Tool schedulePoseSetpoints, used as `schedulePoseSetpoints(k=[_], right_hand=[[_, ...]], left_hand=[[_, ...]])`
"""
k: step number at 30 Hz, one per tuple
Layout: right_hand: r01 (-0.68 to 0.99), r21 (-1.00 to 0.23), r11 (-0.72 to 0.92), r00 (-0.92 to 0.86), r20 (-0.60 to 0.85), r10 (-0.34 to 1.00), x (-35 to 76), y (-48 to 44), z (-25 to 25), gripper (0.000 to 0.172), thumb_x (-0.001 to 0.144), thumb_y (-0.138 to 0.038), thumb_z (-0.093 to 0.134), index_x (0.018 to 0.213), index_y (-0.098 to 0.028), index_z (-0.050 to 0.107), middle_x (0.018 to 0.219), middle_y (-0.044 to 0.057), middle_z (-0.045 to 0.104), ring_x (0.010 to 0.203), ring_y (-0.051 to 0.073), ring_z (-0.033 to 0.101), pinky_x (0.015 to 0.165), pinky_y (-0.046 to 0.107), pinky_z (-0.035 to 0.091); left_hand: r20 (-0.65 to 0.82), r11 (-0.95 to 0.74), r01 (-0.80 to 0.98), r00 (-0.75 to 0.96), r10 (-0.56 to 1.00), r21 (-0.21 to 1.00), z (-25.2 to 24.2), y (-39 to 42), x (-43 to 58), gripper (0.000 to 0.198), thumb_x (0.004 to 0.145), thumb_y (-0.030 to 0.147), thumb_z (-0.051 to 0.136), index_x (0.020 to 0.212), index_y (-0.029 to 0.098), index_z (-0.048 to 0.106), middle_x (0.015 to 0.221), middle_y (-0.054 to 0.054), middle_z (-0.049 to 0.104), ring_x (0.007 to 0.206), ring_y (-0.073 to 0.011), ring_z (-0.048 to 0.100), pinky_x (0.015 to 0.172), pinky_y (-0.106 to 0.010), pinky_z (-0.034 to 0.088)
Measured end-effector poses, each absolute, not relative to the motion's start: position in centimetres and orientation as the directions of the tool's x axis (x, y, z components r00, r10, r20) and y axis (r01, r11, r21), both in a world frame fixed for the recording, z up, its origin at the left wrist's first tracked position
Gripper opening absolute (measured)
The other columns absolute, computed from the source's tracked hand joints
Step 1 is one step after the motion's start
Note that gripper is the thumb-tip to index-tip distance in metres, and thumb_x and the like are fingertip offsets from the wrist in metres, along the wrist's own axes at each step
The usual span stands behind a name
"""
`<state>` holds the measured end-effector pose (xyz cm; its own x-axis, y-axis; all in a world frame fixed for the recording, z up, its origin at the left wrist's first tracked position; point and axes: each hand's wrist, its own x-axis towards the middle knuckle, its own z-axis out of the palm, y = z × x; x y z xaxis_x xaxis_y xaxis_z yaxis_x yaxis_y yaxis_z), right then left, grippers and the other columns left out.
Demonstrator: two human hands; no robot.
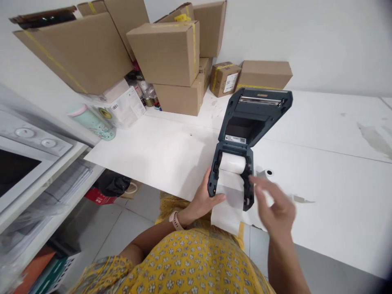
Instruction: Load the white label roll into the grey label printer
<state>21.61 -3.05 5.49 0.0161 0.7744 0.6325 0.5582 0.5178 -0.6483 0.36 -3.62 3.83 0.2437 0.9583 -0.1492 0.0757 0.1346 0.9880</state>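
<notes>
A dark grey label printer sits at the table's front edge with its lid raised. Inside it lies a white paper roll, and a strip of the paper runs out over the front toward my body. My left hand grips the printer's front left corner, the thumb lying over the paper strip. Slightly blurred, my right hand is at the printer's right side. Its index finger reaches to the inner right edge, apart from the thumb, and nothing shows in it. Whether that fingertip touches the printer I cannot tell.
A small white roll lies right of the printer, partly behind my right hand. Cardboard boxes are stacked at the back left, with smaller boxes behind the printer. A mint tumbler stands left, near a microwave on a shelf.
</notes>
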Motion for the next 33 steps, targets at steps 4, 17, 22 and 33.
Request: schedulePoseSetpoints(k=[4, 17, 22, 33], right_hand=[[0.550, -0.708, 0.443, 0.335, 0.673, 0.660, 24.2, 5.3, 9.4, 0.041, 0.102, -0.038, 0.054, 0.142, -0.029, 0.059, 0.143, 0.010, 0.063, 0.133, 0.028, 0.060, 0.111, 0.053, 0.051], [0.563, -0.641, 0.522, 0.258, 0.736, 0.626, 22.0, 5.5, 10.9, 0.047, 0.108, -0.042, 0.030, 0.127, -0.022, 0.067, 0.127, 0.010, 0.069, 0.125, 0.027, 0.064, 0.105, 0.051, 0.054], [0.628, -0.521, 0.579, 0.022, 0.755, 0.656, 20.0, -2.8, 5.8, 0.036, 0.100, -0.021, 0.048, 0.133, -0.026, 0.064, 0.130, 0.009, 0.070, 0.129, 0.028, 0.063, 0.108, 0.052, 0.052], [0.560, -0.653, 0.509, 0.217, 0.709, 0.670, 18.2, -5.4, 0.6, 0.035, 0.097, -0.012, 0.052, 0.123, -0.027, 0.070, 0.129, 0.006, 0.072, 0.136, 0.030, 0.058, 0.111, 0.061, 0.049]], left_hand=[[-0.184, 0.174, 0.059, 0.274, 0.944, 0.983, 4.0, -4.3, -0.4, 0.103, 0.088, 0.049, 0.074, 0.165, 0.032, 0.007, 0.171, -0.011, 0.024, 0.153, -0.0335, 0.034, 0.126, -0.050, 0.033], [-0.204, 0.194, 0.067, 0.219, 0.954, 0.979, 2.1, -5.4, -0.4, 0.110, 0.085, 0.053, 0.076, 0.164, 0.037, 0.001, 0.175, -0.010, 0.008, 0.157, -0.0347, 0.025, 0.125, -0.053, 0.034], [-0.109, 0.092, 0.083, 0.233, 0.966, 0.992, 1.1, -5.5, -0.8, 0.120, 0.080, 0.057, 0.079, 0.164, 0.035, -0.004, 0.174, -0.013, 0.011, 0.159, -0.0351, 0.020, 0.128, -0.054, 0.027], [-0.017, 0.015, 0.008, 0.158, 0.987, 1.000, 3.2, -3.5, -0.2, 0.077, 0.101, 0.055, 0.051, 0.163, 0.039, 0.009, 0.176, -0.001, 0.005, 0.162, -0.0267, 0.010, 0.131, -0.045, 0.021]])
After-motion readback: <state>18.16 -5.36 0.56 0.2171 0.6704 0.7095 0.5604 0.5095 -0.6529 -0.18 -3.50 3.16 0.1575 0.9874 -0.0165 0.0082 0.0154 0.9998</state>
